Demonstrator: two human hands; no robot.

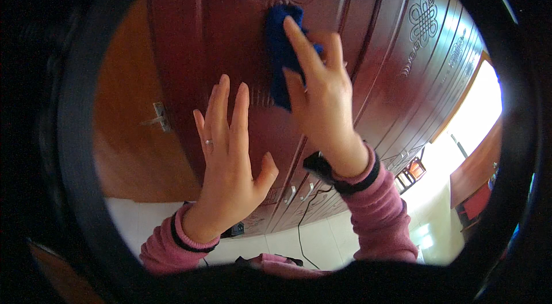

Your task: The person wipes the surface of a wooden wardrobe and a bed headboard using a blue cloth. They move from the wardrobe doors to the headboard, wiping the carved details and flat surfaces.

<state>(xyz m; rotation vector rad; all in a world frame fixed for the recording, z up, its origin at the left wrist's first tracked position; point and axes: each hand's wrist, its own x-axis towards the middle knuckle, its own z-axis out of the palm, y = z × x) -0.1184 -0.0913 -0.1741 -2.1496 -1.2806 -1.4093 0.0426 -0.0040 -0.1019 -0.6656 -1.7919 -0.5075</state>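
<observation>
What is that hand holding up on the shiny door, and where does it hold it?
The right hand presses a blue cloth against the dark red wooden door, fingers spread over the cloth's right side. The left hand holds nothing, lying open near the door.

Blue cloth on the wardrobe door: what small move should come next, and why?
Probably a short stroke downward. The right hand presses the blue cloth flat near the carved top of the dark red wardrobe door, with glossy panel below it, while the left hand rests open on the door.
</observation>
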